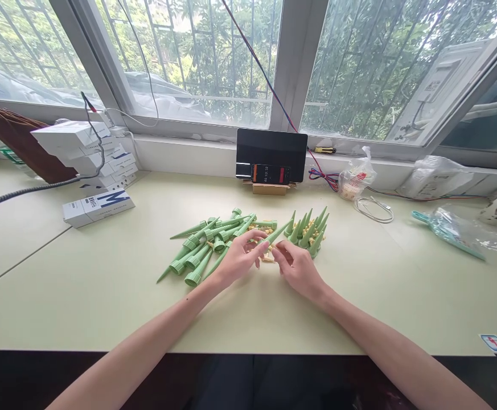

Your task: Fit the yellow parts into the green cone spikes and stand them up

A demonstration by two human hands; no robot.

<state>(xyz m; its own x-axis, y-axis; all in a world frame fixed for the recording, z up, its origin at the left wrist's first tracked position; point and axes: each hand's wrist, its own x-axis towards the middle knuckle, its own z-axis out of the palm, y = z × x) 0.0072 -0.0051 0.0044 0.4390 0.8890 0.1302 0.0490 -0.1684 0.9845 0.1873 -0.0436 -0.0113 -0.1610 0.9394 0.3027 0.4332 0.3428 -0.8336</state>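
My left hand [243, 257] is closed around a green plastic watering spike [280, 230], whose pointed tip slants up to the right. Close beside it, my right hand [300, 267] pinches a small pale-yellow piece [272, 246] at the spike's lower end; the fingers partly cover it. Left of my hands lies a loose pile of green spikes [194, 256] with ribbed caps. Several more spikes [305, 230] stand upright, tips up, just beyond my right hand, with small yellow pieces among them. Other yellow pieces [267, 259] lie between and behind my hands.
A dark tablet [271, 149] with a phone [270, 173] in front leans by the window on a cardboard stand [269, 189]. White boxes [98, 208] are at the left. A coiled white cable [374, 210], plastic bags [354, 176] and a teal-handled tool [448, 236] lie right.
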